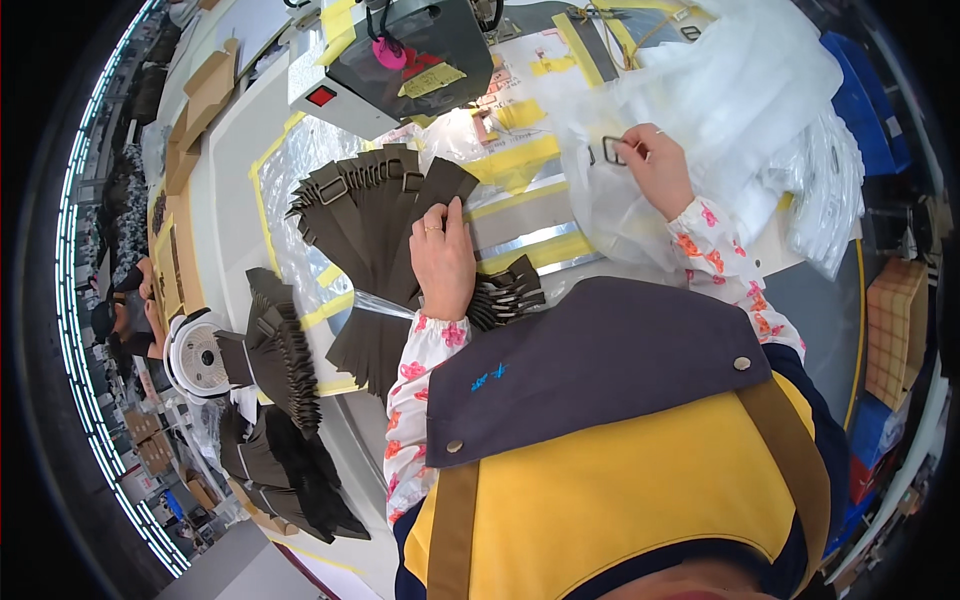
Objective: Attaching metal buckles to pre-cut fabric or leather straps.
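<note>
My right hand (660,172) pinches a small dark rectangular buckle (612,151) between thumb and fingertips, over clear plastic film. On the left, my left hand (443,262) rests with curled fingers on a dark olive webbing strap (447,180), whose end sticks out beyond the fingertips. Beside it lies a fanned bundle of similar straps (368,235), with rectangular buckles along its far end. A narrow clear band crosses the bundle near my left wrist. More folded strap ends (508,293) show between that wrist and my apron.
A grey machine (420,65) with a red switch stands ahead of me. Crumpled plastic bags (745,90) cover the right side, near a blue bin (865,105). Further strap bundles (280,345) and a round white fan-like device (200,355) are at left. Another person (135,310) sits far left.
</note>
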`<state>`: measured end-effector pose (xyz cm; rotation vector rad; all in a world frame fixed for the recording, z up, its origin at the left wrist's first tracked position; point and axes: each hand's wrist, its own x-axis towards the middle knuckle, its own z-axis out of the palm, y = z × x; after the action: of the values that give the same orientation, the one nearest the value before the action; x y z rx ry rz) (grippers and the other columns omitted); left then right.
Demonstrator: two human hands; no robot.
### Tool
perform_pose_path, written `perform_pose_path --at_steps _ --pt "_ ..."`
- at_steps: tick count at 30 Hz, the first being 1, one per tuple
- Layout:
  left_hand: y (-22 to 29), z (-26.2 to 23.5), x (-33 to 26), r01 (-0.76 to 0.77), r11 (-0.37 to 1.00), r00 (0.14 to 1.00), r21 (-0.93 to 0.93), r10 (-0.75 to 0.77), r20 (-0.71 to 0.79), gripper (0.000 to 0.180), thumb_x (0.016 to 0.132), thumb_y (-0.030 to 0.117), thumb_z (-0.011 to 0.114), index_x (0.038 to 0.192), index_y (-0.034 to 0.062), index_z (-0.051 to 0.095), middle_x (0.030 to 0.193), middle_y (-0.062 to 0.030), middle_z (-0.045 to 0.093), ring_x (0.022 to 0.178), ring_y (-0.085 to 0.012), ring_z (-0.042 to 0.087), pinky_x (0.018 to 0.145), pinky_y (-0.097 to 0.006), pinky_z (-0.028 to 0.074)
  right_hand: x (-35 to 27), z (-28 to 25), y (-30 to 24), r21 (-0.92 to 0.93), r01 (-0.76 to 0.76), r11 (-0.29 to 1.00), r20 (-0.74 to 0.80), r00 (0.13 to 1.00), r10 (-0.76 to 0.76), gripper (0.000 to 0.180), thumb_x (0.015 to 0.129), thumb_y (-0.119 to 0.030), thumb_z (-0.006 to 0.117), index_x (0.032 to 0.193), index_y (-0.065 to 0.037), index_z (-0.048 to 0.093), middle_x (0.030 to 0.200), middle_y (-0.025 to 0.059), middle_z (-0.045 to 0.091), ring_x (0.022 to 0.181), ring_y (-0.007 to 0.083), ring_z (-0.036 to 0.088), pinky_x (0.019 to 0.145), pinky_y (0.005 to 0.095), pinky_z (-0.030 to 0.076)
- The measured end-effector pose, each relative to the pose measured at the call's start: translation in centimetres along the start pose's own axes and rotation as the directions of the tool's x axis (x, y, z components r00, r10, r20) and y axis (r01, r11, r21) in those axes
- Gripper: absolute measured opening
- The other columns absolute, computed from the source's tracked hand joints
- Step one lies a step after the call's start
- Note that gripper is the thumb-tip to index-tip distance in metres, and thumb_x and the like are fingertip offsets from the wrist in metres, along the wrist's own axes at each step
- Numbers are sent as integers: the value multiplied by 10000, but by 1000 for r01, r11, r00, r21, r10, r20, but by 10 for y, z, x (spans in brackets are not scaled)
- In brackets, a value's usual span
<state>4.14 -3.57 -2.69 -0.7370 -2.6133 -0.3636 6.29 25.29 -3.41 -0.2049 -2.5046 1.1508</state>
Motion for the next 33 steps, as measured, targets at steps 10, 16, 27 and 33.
perform_pose_path --at_steps 10,16,27,33 --pt "-5 2 -3 -53 999 999 -5 53 -4 325 690 18 521 1010 51 568 875 -59 536 741 -216 506 612 -318 406 3 -6 -42 666 -578 472 563 804 191 141 849 -128 523 889 2 488 724 59 571 578 113 574 506 216 464" --pt "-10 -1 -1 -88 996 996 32 88 -3 335 676 22 524 1007 49 567 869 -55 541 758 -197 503 629 -304 400 -8 38 -50 578 -551 601 644 761 79 163 825 -78 550 960 7 516 773 41 573 626 94 569 563 211 473" --pt "-9 -12 11 107 972 983 -210 -71 170 85 786 102 537 855 53 552 631 -131 553 546 -296 543 517 -352 427 -1 72 -58 539 -514 668 653 755 54 225 854 -136 530 1020 9 571 747 18 576 588 50 525 534 184 453" --pt "-15 -21 3 423 579 902 -697 -195 385 115 832 83 512 909 4 542 624 -82 521 562 -145 502 565 -264 411 -7 88 -69 513 -668 539 774 632 47 169 848 -120 528 962 -1 564 710 14 563 552 62 532 501 196 445"
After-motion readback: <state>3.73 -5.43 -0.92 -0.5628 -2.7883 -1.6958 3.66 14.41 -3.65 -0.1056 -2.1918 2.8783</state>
